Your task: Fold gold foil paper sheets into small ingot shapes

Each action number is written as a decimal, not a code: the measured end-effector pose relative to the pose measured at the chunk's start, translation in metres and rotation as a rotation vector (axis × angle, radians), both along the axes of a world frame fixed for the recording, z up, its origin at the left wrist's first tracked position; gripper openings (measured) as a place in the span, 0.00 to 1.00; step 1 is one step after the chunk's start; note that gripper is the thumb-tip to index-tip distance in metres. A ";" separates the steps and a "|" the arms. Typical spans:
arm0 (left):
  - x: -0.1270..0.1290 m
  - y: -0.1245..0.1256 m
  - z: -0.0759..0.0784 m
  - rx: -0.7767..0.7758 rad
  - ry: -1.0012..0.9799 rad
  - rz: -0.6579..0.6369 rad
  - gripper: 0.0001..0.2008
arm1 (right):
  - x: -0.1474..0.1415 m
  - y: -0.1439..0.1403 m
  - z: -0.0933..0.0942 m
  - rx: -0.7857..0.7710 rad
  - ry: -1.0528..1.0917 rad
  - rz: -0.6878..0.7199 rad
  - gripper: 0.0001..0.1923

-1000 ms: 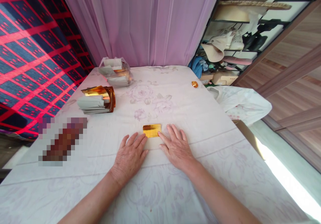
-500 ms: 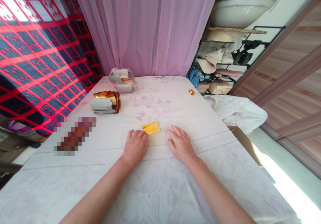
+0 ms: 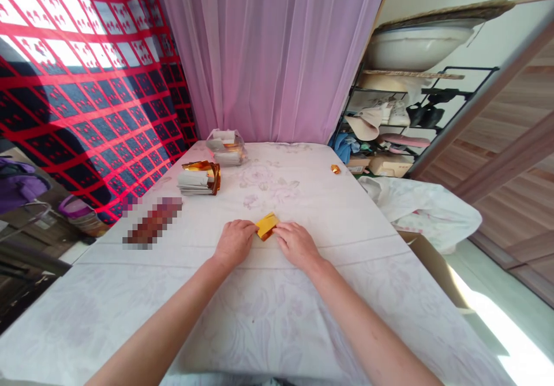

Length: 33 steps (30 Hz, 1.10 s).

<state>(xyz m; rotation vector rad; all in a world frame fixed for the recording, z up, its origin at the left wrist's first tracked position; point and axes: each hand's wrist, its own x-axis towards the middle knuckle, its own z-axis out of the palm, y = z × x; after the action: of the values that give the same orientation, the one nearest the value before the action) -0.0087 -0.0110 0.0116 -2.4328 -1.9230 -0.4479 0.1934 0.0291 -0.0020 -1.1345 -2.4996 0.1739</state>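
On floral cloth (image 3: 303,328), both hands' fingers (image 3: 250,231) pinch a shiny, folded gold foil paper (image 3: 266,225).

Pink curtain (image 3: 277,51), foil stack (image 3: 199,178), bagged papers (image 3: 226,146)

I have both forearms stretched forward and angled inward, my left hand (image 3: 234,243) knuckles-up with fingers curled under, my right hand (image 3: 296,245) palm-down beside it, fingertips of both nearly meeting
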 end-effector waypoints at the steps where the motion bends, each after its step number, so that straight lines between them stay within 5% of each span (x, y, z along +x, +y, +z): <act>1: -0.002 0.001 0.000 0.007 -0.003 0.007 0.16 | 0.000 0.001 0.000 0.006 0.000 -0.003 0.15; 11: 0.001 0.008 -0.011 0.032 -0.082 0.045 0.16 | 0.006 0.028 -0.012 -0.042 0.074 -0.105 0.33; 20: 0.009 0.008 -0.021 0.062 -0.196 -0.006 0.07 | 0.017 0.042 -0.033 -0.115 0.350 -0.087 0.04; 29: 0.013 0.009 -0.014 0.043 -0.567 0.079 0.10 | 0.014 0.025 -0.005 -0.102 0.524 -0.017 0.06; 33: 0.018 0.008 -0.004 -0.176 -0.847 0.052 0.13 | 0.009 0.016 0.002 -0.236 0.563 -0.129 0.08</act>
<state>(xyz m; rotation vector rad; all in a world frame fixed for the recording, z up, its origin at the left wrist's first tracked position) 0.0095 -0.0029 0.0079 -2.5048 -2.3435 -1.5726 0.2020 0.0456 0.0005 -1.1368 -1.9368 0.6667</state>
